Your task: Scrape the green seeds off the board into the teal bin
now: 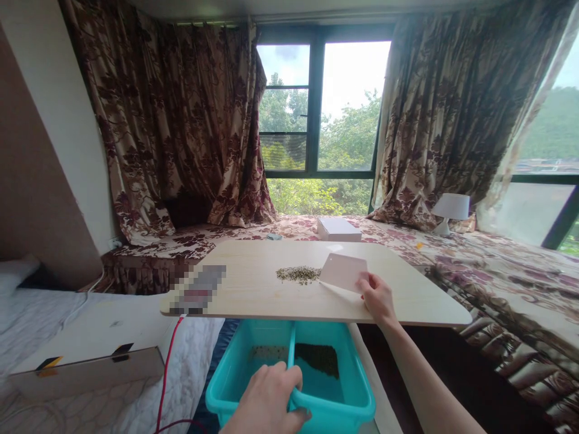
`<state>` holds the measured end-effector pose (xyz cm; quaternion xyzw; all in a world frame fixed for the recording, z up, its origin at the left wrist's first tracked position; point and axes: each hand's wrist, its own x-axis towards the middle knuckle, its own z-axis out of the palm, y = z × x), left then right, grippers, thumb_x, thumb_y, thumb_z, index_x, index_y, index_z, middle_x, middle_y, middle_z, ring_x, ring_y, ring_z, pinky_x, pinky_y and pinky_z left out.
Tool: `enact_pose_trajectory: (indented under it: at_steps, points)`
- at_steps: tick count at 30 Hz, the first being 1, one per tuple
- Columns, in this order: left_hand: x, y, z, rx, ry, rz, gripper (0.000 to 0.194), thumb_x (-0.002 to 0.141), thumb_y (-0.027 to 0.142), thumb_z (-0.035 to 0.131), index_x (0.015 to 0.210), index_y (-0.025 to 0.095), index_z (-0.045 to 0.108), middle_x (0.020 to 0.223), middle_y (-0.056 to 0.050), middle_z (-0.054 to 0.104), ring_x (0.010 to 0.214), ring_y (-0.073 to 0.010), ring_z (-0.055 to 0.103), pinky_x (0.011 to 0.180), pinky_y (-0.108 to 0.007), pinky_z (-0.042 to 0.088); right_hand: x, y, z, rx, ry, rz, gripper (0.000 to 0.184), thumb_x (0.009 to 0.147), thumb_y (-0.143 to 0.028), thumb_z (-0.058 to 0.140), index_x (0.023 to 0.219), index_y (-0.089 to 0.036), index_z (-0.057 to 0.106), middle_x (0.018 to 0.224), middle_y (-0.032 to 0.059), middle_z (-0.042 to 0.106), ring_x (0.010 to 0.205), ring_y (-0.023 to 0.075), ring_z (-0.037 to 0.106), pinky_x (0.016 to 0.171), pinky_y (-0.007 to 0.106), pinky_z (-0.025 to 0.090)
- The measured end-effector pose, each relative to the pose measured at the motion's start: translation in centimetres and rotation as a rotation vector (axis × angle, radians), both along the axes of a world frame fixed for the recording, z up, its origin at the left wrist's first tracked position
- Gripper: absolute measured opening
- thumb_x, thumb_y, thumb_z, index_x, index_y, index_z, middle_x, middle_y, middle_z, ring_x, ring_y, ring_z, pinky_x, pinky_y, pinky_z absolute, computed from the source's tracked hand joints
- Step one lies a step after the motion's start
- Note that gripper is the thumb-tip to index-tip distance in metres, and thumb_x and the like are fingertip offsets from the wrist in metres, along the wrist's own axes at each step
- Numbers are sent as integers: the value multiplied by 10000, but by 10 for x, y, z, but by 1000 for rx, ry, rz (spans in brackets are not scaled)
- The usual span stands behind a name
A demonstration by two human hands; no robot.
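My right hand (379, 296) pinches the corner of a pale, flat scraper card (344, 270) with a small hole in one corner. Its left edge touches or nearly touches a loose pile of small greenish beans or seeds (297, 275) on the light wood table board (253, 301). Below the board's front edge is a turquoise two-compartment tub (337, 402). My left hand (270, 395) is curled over the near end of its divider, with fingers on top and thumb at the rim. Dark grains (319, 359) lie in the right compartment; a thin scatter of grains shows in the left one.
A blurred phone-like device (199, 290) with a red cable (166, 374) lies at the board's left. A long white box (90, 349) rests on the bed. Beyond the board stand a white box (339, 229) and a lamp (451, 208) on the patterned window seat.
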<state>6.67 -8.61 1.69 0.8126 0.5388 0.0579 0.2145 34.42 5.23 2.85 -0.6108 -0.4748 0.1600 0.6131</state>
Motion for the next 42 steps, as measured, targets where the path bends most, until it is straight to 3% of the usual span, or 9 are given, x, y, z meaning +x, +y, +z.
enact_pose_trajectory:
  at_steps: [6, 12, 23, 28, 36, 42]
  points:
    - [0, -1, 1, 1, -13, 3, 195, 744, 349, 651, 900, 262, 575, 969, 3, 622, 949, -230, 561, 826, -326, 390, -2, -4, 3, -18, 12, 31, 361, 653, -380, 556, 888, -138, 687, 781, 86, 716, 690, 215, 631, 556, 299, 469]
    - [0, -2, 4, -6, -18, -3, 186, 758, 352, 646, 901, 263, 568, 976, 2, 621, 965, -232, 559, 838, -321, 390, -9, -10, 11, -15, 53, 148, 367, 679, -414, 583, 917, -150, 671, 846, 99, 736, 793, 241, 668, 543, 285, 469]
    - [-2, 0, -5, 25, -31, -12, 172, 763, 334, 633, 906, 268, 566, 960, 12, 614, 949, -218, 557, 826, -310, 386, -12, -7, 10, -21, 40, 257, 421, 676, -476, 588, 940, -156, 658, 854, 92, 738, 792, 232, 677, 508, 266, 455]
    - [-3, 0, -5, 28, -41, -2, 184, 747, 329, 653, 900, 268, 570, 958, 17, 615, 945, -221, 557, 821, -313, 378, -13, -9, 12, -34, 45, 238, 380, 663, -433, 591, 907, -153, 670, 820, 91, 737, 757, 228, 666, 496, 265, 450]
    - [-12, 2, 12, 16, -67, 46, 158, 770, 337, 650, 886, 267, 569, 966, 34, 638, 961, -201, 566, 818, -281, 370, -10, -11, 11, -35, 42, 151, 346, 664, -397, 579, 895, -158, 674, 827, 89, 736, 756, 236, 668, 517, 282, 470]
    - [-17, 2, 14, 28, -92, 53, 125, 776, 317, 633, 867, 261, 567, 947, 31, 645, 949, -189, 578, 800, -261, 372, -12, -12, 12, -49, 42, 154, 318, 646, -385, 574, 844, -159, 678, 797, 88, 735, 752, 244, 668, 547, 296, 477]
